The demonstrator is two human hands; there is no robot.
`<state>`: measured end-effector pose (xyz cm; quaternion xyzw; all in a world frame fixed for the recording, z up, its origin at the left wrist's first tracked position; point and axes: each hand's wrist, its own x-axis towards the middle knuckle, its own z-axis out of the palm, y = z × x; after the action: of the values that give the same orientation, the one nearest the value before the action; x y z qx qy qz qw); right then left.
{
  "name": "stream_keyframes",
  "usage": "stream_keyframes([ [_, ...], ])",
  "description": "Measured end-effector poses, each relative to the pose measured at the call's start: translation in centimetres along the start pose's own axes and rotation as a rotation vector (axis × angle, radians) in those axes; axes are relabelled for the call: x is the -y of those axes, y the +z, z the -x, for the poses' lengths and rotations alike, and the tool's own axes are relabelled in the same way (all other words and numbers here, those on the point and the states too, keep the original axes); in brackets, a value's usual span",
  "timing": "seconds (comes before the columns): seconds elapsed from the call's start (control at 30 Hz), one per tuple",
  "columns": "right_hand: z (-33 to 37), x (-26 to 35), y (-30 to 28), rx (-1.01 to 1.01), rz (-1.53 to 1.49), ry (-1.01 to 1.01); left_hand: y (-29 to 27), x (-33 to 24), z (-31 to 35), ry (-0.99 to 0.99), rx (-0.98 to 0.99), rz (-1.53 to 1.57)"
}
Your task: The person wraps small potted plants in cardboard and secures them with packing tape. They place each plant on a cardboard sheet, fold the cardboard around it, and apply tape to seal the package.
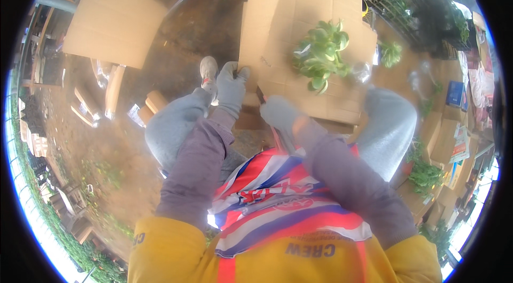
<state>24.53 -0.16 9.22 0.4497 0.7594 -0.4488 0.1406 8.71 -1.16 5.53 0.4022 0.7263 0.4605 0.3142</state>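
Note:
A large brown cardboard sheet [272, 72] lies in front of me, between and beyond my knees. My left hand [231, 89], in a grey glove, is closed at its near left edge, thumb over the cardboard. My right hand [280, 113], also gloved in grey, is closed around a narrow dark tool [261, 95] that points up toward the cardboard edge; its exact kind is unclear. On the sheet rests a leafy green plant [323, 50] with broad, pale rosettes. A crumpled clear plastic piece [361, 72] lies right of the plant.
Another cardboard piece [117, 18] is at the far left, with cardboard strips [114, 91] below it. Black crates [435, 16] stand at the far right. A smaller green plant [391, 53], a blue box [456, 93] and leafy greenery [426, 175] lie to my right.

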Motion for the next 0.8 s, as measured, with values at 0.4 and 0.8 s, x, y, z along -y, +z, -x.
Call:
stream_keyframes([
  [0.4,9.1,-1.5,-3.2,0.054,-1.064,0.243,-0.3,6.0,-7.4,-0.189,-0.162,0.181],
  [0.8,10.9,-5.9,-3.8,-0.065,-1.315,-0.114,-0.6,10.1,-11.0,0.116,-0.083,-1.214],
])
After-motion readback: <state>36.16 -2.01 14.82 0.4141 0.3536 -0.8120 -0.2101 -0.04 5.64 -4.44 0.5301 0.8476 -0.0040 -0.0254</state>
